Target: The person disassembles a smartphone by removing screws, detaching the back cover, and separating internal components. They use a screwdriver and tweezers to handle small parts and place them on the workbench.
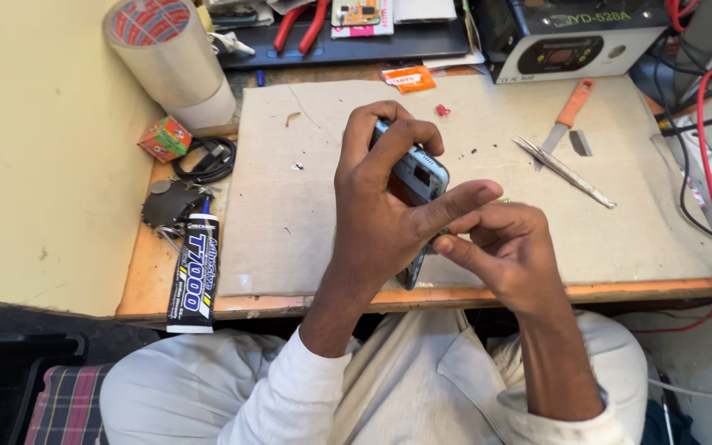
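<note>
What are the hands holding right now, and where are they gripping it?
The left hand wraps a grey-blue phone around its middle, fingers curled over the top edge. The right hand pinches at the phone's lower side edge with its fingertips.

On the table (150, 288), the mat (290, 206) lies centre; glue tube (194, 272) left, tweezers (564, 171) right, tape roll (166, 58) behind-left.

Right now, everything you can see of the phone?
The phone is a slim grey-blue handset with a dark camera window near its top. It is tilted on edge above the grey mat, clear of it. The left hand wraps it; the right hand pinches at its side edge. Screen hidden.
</note>
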`<state>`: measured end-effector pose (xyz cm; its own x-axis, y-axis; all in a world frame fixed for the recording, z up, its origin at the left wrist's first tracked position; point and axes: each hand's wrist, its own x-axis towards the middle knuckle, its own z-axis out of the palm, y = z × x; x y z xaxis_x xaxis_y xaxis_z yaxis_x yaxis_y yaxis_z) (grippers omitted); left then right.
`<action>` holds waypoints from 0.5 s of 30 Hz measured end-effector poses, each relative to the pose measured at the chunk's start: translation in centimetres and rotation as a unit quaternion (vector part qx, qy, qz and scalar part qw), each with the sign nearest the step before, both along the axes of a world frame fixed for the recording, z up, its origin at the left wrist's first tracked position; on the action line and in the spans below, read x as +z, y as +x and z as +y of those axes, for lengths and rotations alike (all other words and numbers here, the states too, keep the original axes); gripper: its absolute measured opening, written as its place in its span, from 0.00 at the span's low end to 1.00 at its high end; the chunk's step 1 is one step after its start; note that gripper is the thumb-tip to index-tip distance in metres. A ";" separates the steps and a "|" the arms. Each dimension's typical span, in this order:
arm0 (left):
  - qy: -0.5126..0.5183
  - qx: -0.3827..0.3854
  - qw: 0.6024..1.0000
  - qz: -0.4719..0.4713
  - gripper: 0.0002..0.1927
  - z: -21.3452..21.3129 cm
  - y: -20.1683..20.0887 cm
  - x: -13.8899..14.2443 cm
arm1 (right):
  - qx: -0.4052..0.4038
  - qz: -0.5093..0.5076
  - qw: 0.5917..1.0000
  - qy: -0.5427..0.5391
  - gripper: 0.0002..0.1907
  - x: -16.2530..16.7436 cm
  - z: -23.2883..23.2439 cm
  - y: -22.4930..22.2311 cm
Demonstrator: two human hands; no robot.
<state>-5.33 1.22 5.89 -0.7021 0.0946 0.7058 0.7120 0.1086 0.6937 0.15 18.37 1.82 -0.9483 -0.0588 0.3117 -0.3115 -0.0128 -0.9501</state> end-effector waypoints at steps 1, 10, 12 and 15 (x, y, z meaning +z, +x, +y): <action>-0.004 -0.002 1.000 -0.004 0.31 0.2 0.1 0.0 | 0.011 0.015 1.000 0.009 0.05 0.7 -0.2 0.1; 0.019 0.021 1.000 -0.010 0.18 -0.6 -0.9 0.5 | -0.262 0.151 0.925 0.231 0.04 2.6 -5.3 2.7; 0.030 0.012 0.999 -0.008 0.14 -1.5 -1.0 0.6 | -0.131 0.064 0.985 0.088 0.04 2.1 -4.1 1.7; 0.044 -0.015 0.998 -0.051 0.12 -2.1 -1.2 0.8 | -0.032 0.028 0.997 0.062 0.04 1.1 -2.3 0.9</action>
<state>-6.57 -0.89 6.67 -0.7682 0.0567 0.6377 0.6396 0.0238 0.7683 1.03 16.06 2.88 -0.9324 -0.0404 0.3593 -0.3615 0.1246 -0.9240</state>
